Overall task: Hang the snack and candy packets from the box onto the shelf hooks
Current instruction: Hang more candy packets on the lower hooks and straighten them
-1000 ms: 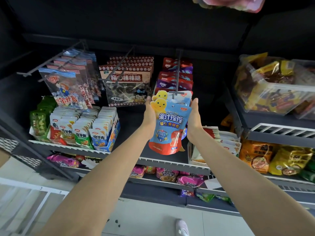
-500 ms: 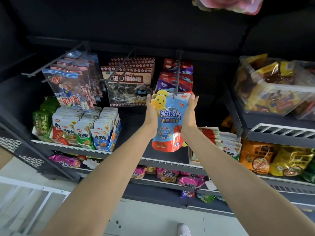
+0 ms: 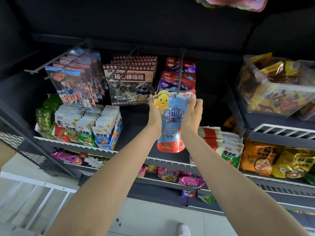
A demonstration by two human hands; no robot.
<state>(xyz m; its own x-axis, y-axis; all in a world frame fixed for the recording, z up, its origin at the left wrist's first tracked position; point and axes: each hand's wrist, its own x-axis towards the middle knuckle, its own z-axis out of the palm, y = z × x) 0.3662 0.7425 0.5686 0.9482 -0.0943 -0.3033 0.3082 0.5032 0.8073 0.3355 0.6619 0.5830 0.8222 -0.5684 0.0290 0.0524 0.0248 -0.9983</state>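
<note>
Raised since the earlier frame: glossy blue-and-red gummy pouch with yellow cartoon top (image 3: pixel 172 120), gripped at both edges by left hand (image 3: pixel 154 114) and right hand (image 3: pixel 191 114), hang-hole now meeting tip of dark metal shelf hook (image 3: pixel 179 77), threading judged imminent

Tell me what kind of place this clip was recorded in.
Most likely a small shop's snack aisle. Dark shelving carries metal peg hooks hung with candy bags, boxed konjac snack sachets stand in rows on a shelf, and both hands hold a blue gummy pouch up to a hook.
</note>
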